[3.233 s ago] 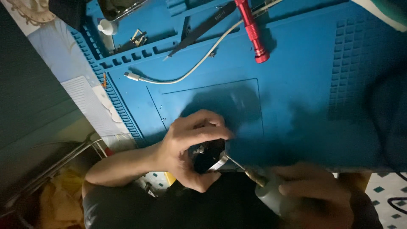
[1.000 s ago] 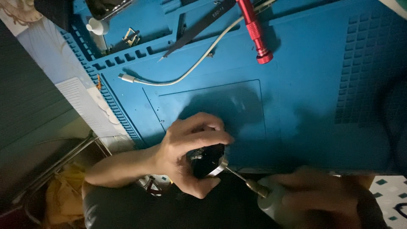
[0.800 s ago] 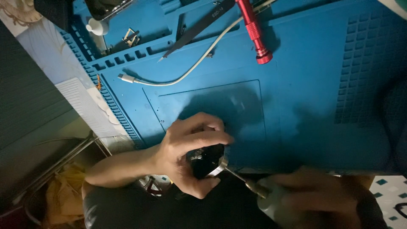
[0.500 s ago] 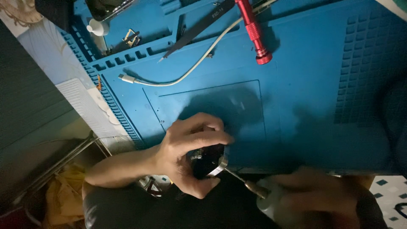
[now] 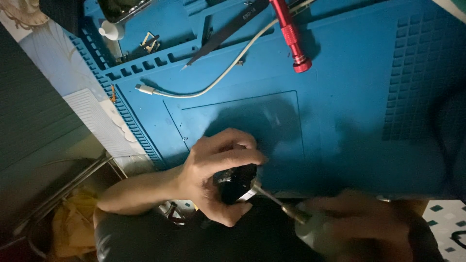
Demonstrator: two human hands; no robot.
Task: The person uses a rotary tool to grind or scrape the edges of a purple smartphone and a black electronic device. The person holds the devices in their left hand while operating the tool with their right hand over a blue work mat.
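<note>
My left hand (image 5: 213,172) grips a small dark device (image 5: 236,183) at the near edge of the blue work mat (image 5: 349,111), fingers curled over its top and thumb under it. My right hand (image 5: 369,228), blurred at the bottom right, holds a screwdriver (image 5: 284,206) with a pale handle. Its thin metal shaft slants up and left, and the tip meets the device's lower right corner.
On the mat's far side lie a red screwdriver (image 5: 290,33), black tweezers (image 5: 228,31) and a white cable (image 5: 204,87) with a plug end. A small white cap (image 5: 111,31) and metal bits (image 5: 149,42) sit at the top left. A tiled floor (image 5: 444,218) shows below right.
Both hands stay nearly still. The screwdriver shaft shifts only slightly against the device between frames.
</note>
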